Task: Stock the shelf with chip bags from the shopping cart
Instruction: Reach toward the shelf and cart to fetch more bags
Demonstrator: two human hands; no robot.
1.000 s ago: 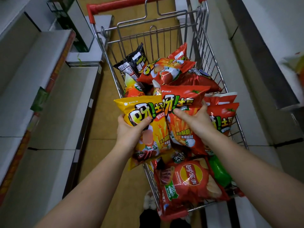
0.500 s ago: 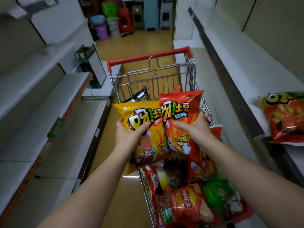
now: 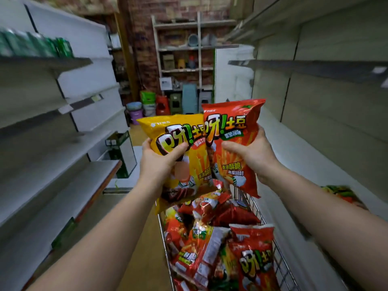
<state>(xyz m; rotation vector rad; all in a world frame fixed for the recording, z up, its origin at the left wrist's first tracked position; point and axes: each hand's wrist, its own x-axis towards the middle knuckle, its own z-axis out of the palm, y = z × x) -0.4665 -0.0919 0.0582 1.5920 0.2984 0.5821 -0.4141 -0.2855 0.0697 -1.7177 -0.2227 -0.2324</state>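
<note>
Chip bags are up in the air above the cart, one in each hand. The yellow bag (image 3: pixel 184 156) is gripped by the left hand (image 3: pixel 159 162), thumb curled across its front over the printed logo and fingers wrapped round its left edge. The red bag (image 3: pixel 233 143) is held upright by the right hand (image 3: pixel 254 156), thumb pressed across its front and fingers behind its right edge. The two bags stand side by side, the red one's left edge overlapping the yellow one's right edge, and the red one sits a little higher.

Below them the wire shopping cart (image 3: pixel 279 263) is heaped with more chip bags (image 3: pixel 210 244), mostly red and orange, lying at all angles; one red bag (image 3: pixel 254 259) with the same logo stands against the cart's right side.

Right of the cart run pale shelves (image 3: pixel 315 156), and on the lower right shelf another bag (image 3: pixel 344 196) lies partly hidden by the right forearm, too blurred to read. On the left stand more shelves (image 3: pixel 63 160), with green packages (image 3: pixel 35 45) on an upper level, blurred. A green-framed glass case (image 3: pixel 121 152) stands on the floor by the left shelving's end. At the aisle's far end are a brick wall (image 3: pixel 142 19), a shelf rack (image 3: pixel 184 51), stacked plastic stools (image 3: pixel 189 99) and buckets (image 3: pixel 134 112).
</note>
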